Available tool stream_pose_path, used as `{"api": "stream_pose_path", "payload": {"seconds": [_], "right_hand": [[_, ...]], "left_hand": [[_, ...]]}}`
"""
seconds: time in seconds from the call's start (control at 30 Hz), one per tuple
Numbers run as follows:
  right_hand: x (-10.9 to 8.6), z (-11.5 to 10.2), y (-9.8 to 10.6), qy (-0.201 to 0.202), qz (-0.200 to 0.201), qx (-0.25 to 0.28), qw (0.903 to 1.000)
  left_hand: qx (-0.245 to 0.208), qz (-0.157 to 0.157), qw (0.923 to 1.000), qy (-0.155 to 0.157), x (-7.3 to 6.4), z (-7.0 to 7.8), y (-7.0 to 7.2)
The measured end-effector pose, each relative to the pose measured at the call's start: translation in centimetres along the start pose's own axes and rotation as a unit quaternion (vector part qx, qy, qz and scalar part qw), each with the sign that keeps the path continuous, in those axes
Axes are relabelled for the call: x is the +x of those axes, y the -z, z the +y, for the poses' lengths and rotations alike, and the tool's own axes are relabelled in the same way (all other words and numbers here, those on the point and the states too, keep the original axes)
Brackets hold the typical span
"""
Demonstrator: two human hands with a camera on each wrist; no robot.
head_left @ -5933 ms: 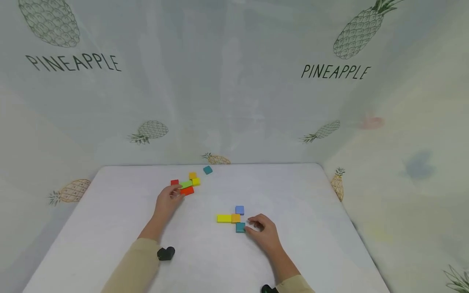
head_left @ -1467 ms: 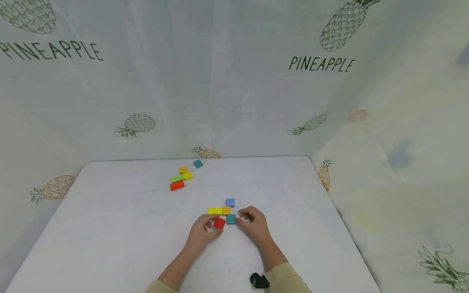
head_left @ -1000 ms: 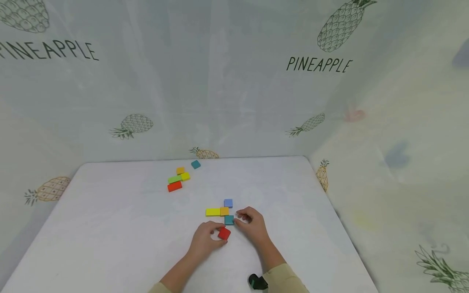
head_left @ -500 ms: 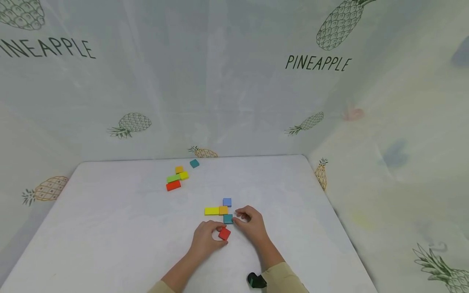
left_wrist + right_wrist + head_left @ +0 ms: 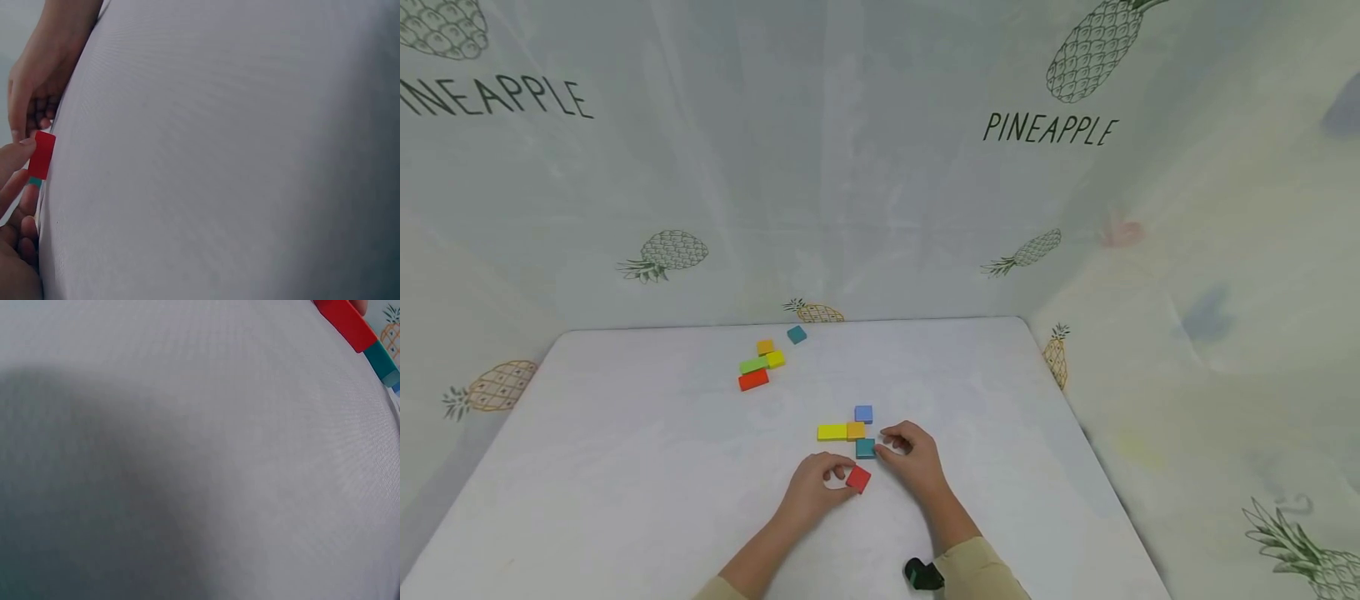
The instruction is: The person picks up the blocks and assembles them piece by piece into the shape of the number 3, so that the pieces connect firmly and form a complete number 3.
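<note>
A red block (image 5: 858, 479) lies turned at an angle on the table, just nearer than a teal block (image 5: 866, 449). At its left side my left hand (image 5: 815, 493) has thumb and forefinger parted around the block's edge; the left wrist view shows the thumb against the red block (image 5: 42, 155). My right hand (image 5: 917, 460) stays with fingers loosely bent, thumb tip at the teal block's right edge. Beyond the teal block are an orange block (image 5: 856, 431), a long yellow block (image 5: 832, 432) on its left, and a blue block (image 5: 863, 414) at the back.
Towards the far left lie a long red block (image 5: 753, 380), a green block (image 5: 754, 365), a yellow block (image 5: 776, 358) and an orange block (image 5: 765, 347), touching or nearly so. Another teal block (image 5: 797, 334) sits near the white table's (image 5: 647, 467) back edge. Pineapple-print cloth (image 5: 880, 167) hangs behind.
The red square block came from the far-left group to beside the near blocks in my left hand. In the last half second that hand drew slightly left while the block stayed. The right hand kept its place.
</note>
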State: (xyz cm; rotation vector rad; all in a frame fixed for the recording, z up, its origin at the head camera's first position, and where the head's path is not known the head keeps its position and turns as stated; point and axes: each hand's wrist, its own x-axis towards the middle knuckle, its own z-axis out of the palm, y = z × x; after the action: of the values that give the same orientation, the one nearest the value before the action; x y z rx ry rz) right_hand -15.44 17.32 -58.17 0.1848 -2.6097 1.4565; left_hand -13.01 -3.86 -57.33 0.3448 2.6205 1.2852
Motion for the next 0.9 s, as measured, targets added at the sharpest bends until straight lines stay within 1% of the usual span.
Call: {"api": "stream_pose_path", "payload": {"seconds": [0.13,0.33,0.47,0.57,0.67,0.8,0.9], "right_hand": [[-0.02,0.06,-0.12,-0.003,0.001,0.0,1.0],[-0.02,0.06,-0.15,-0.003,0.0,0.002,1.0],[0.02,0.06,-0.11,0.004,0.001,0.001,1.0],[0.05,0.02,-0.08,0.003,0.001,0.0,1.0],[0.07,0.01,-0.09,-0.006,0.001,0.0,1.0],[0.08,0.09,-0.13,-0.014,-0.002,-0.001,0.9999],[0.09,0.09,-0.09,-0.016,-0.004,0.0,0.9999]], "left_hand": [[0.002,0.001,1.0,0.003,-0.09,0.09,0.05],[0.014,0.005,0.9998,-0.015,0.1,0.01,-0.05],[0.015,0.007,0.9997,-0.021,0.15,0.04,-0.1],[0.013,0.009,0.9998,-0.014,0.22,0.21,-0.1],[0.009,0.014,0.9999,-0.002,0.34,0.4,-0.14],[-0.002,0.022,0.9995,0.022,0.44,0.69,-0.19],[-0.002,0.026,0.9992,0.03,0.44,0.83,-0.22]]}}
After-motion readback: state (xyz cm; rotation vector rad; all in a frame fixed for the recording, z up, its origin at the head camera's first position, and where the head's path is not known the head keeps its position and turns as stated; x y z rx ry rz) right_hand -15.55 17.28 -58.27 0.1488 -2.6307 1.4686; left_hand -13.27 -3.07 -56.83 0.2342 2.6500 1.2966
